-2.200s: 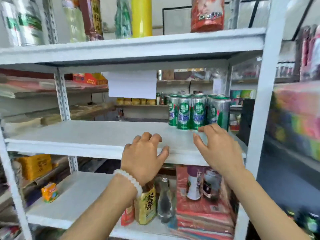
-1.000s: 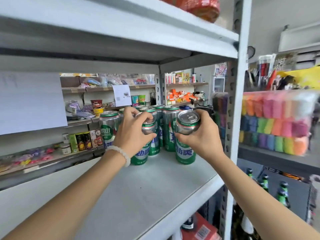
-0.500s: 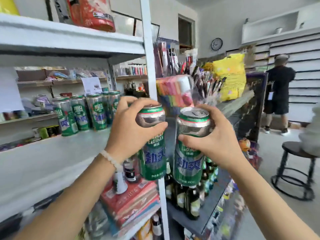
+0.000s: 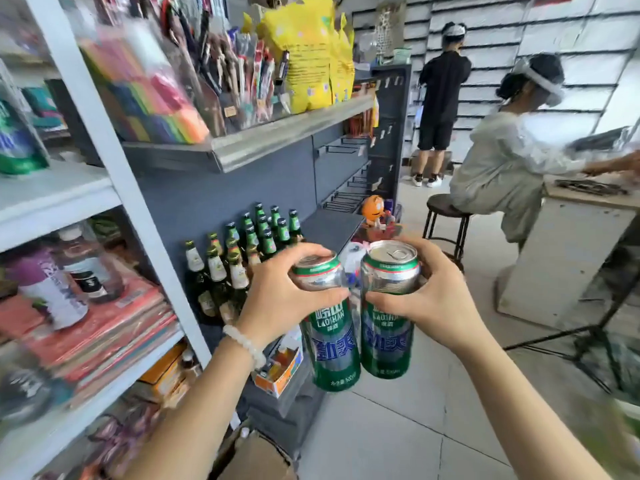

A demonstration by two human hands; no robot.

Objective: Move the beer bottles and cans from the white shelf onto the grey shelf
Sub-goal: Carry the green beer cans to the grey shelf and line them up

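My left hand (image 4: 280,292) grips a tall green and silver beer can (image 4: 330,341) near its top. A second, matching beer can (image 4: 386,327) is gripped by my right hand (image 4: 429,299). Both cans hang upright, side by side and almost touching, in front of the grey shelf (image 4: 329,223). Several green beer bottles (image 4: 242,251) stand on that grey shelf, just behind and left of my hands. At the left is the white shelf (image 4: 52,192), with the blurred edge of a green can (image 4: 17,143) on it.
The upper grey shelf board (image 4: 277,133) carries sponges, pens and yellow bags. Books and bottles fill the lower white shelves. A person (image 4: 512,157) sits on a stool (image 4: 446,220) at a counter on the right, and another person (image 4: 440,98) stands at the back. Tiled floor lies below.
Both hands lifted one can each off the white shelf and carried them to the right. The view swung from the white shelf to the grey shelf with its bottles.
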